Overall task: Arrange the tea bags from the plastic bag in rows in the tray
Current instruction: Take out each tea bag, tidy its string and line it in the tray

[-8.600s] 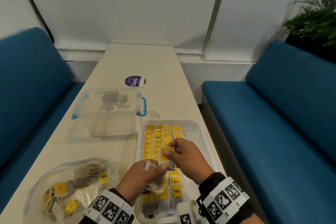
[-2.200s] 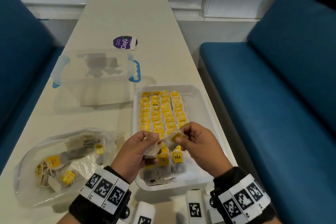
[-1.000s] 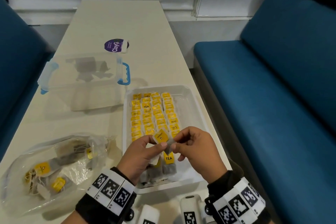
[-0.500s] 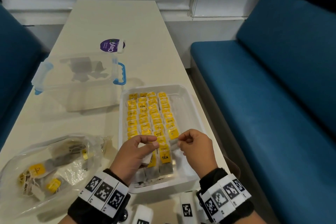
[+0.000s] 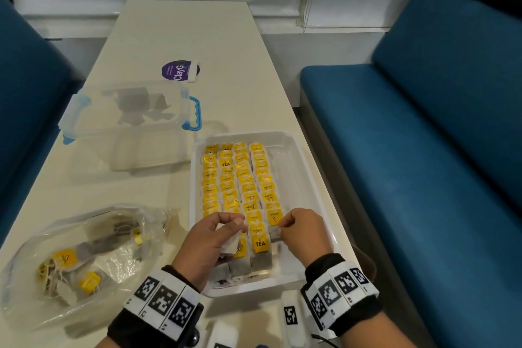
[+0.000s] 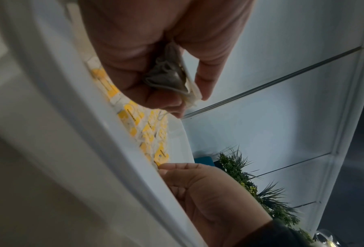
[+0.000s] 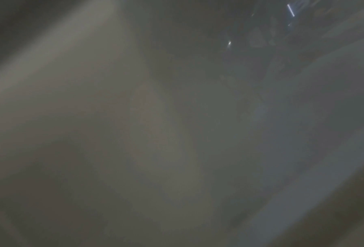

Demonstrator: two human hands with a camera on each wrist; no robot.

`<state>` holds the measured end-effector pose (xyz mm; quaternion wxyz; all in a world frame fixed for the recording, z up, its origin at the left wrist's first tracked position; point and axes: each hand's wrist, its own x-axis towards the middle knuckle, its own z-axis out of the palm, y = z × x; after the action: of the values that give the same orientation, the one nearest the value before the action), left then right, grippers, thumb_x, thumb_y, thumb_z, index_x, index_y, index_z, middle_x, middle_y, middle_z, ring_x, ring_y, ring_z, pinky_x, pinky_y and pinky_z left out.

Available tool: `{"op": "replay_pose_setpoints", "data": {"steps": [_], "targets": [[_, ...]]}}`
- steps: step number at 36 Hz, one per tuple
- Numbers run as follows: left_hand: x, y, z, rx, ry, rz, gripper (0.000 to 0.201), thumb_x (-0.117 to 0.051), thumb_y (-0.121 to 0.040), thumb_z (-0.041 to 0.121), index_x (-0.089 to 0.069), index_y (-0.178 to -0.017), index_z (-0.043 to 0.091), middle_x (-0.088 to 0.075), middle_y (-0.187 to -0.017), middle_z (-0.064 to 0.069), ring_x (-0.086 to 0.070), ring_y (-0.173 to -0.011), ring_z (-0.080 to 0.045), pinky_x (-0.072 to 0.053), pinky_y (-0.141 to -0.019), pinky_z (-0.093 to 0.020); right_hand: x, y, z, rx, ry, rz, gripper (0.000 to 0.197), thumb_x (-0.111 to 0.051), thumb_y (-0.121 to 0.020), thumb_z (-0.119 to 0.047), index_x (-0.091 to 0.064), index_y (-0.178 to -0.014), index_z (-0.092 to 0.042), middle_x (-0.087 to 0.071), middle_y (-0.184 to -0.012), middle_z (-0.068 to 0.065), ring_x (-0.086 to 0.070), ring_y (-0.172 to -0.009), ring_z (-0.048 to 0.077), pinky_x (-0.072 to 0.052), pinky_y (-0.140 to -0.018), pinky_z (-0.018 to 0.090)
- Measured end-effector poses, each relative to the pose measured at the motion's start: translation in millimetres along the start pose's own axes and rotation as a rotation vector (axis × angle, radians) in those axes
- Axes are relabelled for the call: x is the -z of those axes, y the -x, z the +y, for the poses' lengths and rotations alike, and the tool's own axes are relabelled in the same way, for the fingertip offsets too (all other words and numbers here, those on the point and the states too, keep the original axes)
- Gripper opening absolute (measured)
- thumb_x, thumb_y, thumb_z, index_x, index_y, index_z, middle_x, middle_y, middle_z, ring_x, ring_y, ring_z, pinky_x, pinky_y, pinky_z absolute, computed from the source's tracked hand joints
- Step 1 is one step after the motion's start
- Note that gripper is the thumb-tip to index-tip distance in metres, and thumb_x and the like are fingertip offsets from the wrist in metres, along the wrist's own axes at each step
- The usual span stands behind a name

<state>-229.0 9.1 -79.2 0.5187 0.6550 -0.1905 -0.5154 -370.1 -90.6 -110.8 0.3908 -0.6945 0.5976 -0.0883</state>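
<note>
**teabag_fan:** Pinched between thumb and curled fingers of the left hand (image 5: 207,240) is a small bunch of tea bags (image 5: 230,244), held over the near left part of the tray (image 5: 316,203); in the left wrist view the grey bags (image 6: 168,78) can be seen squeezed in that hand (image 6: 155,41) just above the tray rim (image 6: 75,133)

**rowcounter:** and the right hand (image 5: 303,234)?

**teabag_fan:** its fingers are curled, with the fingertips set down on the nearest bag (image 5: 274,223) of the rightmost row; a thin bit of white is seen at the tips, so a pinch on that bag's edge is what it looks like; nothing can be made out in the right wrist view, it's all dark blur

**rowcounter:** tray status?

**teabag_fan:** four rows of yellow-tagged tea bags (image 5: 240,178) are laid along the tray, overlapping like shingles; a strip along the right side is left bare; the plastic bag (image 5: 84,257) with more tea bags inside is lying on the table (image 5: 169,31) to the left of the tray, well apart from both hands

**rowcounter:** anything else up there?

**teabag_fan:** a clear box with blue clips (image 5: 127,118) is sat beyond the plastic bag, and a purple round sticker (image 5: 179,72) past that
</note>
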Motion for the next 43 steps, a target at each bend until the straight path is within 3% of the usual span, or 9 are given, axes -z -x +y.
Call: {"op": "replay_pose_setpoints", "data": {"steps": [7, 12, 17, 23, 28, 32, 36, 39, 43], "targets": [[-5, 2, 3, 0.046, 0.138, -0.029, 0.010, -0.056, -0.090, 0.017, -0.064, -0.089, 0.010, -0.068, -0.080, -0.003, -0.057, -0.055, -0.013, -0.046, -0.045, -0.018, 8, 7, -3, 0.075, 0.083, 0.032, 0.018, -0.055, -0.088, -0.007, -0.065, -0.091, -0.021, -0.055, -0.104, -0.001, -0.055, -0.090, 0.013, -0.041, -0.074, 0.020], [-6, 3, 6, 0.083, 0.209, -0.057, 0.024, -0.048, -0.094, 0.029, -0.063, -0.098, 0.010, -0.067, -0.084, -0.011, -0.061, -0.051, -0.014, -0.047, -0.044, -0.020, 21, 25, -22, 0.258, -0.127, -0.014, 0.025, -0.062, -0.082, -0.004, -0.060, -0.083, -0.029, -0.055, -0.094, -0.007, -0.047, -0.068, 0.002, -0.039, -0.065, 0.012], [-7, 4, 7, 0.099, 0.195, -0.104, 0.040, -0.038, -0.096, 0.041, -0.064, -0.102, 0.011, -0.067, -0.082, -0.012, -0.063, -0.058, -0.019, -0.046, -0.045, -0.022, 25, 43, -38, 0.424, -0.158, -0.216, 0.045, -0.068, -0.074, 0.001, -0.061, -0.082, -0.043, -0.055, -0.092, -0.009, -0.047, -0.067, 0.008, -0.048, -0.072, 0.026], [-4, 8, 2, 0.114, 0.108, -0.158, 0.049, -0.035, -0.094, 0.048, -0.065, -0.100, 0.010, -0.067, -0.072, -0.008, -0.063, -0.056, -0.016, -0.046, -0.043, -0.022, 20, 46, -36, 0.492, -0.145, -0.238, 0.016, -0.075, -0.076, -0.010, -0.075, -0.087, -0.021, -0.052, -0.078, -0.013, -0.047, -0.068, 0.007, -0.045, -0.074, 0.025], [-2, 11, 0, 0.117, 0.071, -0.171, 0.050, -0.033, -0.093, 0.049, -0.066, -0.097, 0.011, -0.067, -0.067, -0.007, -0.063, -0.054, -0.015, -0.042, -0.042, -0.021, 21, 46, -34, 0.497, -0.141, -0.244, 0.008, -0.076, -0.076, -0.015, -0.073, -0.082, -0.020, -0.053, -0.080, -0.008, -0.048, -0.070, 0.010, -0.043, -0.075, 0.027], [0, 11, -1, 0.098, 0.053, -0.162, 0.054, -0.033, -0.089, 0.055, -0.065, -0.098, 0.013, -0.066, -0.068, -0.008, -0.062, -0.056, -0.017, -0.036, -0.042, -0.020, 19, 47, -33, 0.509, -0.203, -0.248, 0.018, -0.074, -0.077, -0.015, -0.066, -0.074, -0.031, -0.054, -0.078, -0.012, -0.049, -0.069, 0.004, -0.042, -0.074, 0.017], [2, 13, 1, 0.077, 0.063, -0.172, 0.059, -0.036, -0.076, 0.063, -0.065, -0.095, 0.014, -0.065, -0.066, -0.007, -0.059, -0.054, -0.016, -0.033, -0.044, -0.021, 20, 46, -32, 0.518, -0.293, -0.227, 0.021, -0.073, -0.079, -0.015, -0.065, -0.074, -0.034, -0.060, -0.086, -0.004, -0.052, -0.076, 0.008, -0.046, -0.075, 0.019], [3, 15, 3, 0.055, 0.088, -0.192, 0.059, -0.040, -0.073, 0.061, -0.064, -0.096, 0.012, -0.065, -0.066, -0.005, -0.056, -0.050, -0.014, -0.032, -0.044, -0.021, 22, 44, -32, 0.508, -0.347, -0.223, 0.020, -0.071, -0.080, -0.014, -0.065, -0.074, -0.033, -0.063, -0.092, 0.000, -0.053, -0.079, 0.009, -0.042, -0.071, 0.015], [0, 19, 4, 0.027, 0.143, -0.204, 0.054, -0.067, -0.073, 0.050, -0.059, -0.106, 0.008, -0.064, -0.065, 0.000, -0.055, -0.049, -0.010, -0.035, -0.041, -0.019, 24, 44, -34, 0.471, -0.405, -0.213, 0.016, -0.068, -0.083, -0.012, -0.065, -0.078, -0.027, -0.066, -0.086, -0.004, -0.055, -0.075, 0.010, -0.050, -0.072, 0.028]]}}
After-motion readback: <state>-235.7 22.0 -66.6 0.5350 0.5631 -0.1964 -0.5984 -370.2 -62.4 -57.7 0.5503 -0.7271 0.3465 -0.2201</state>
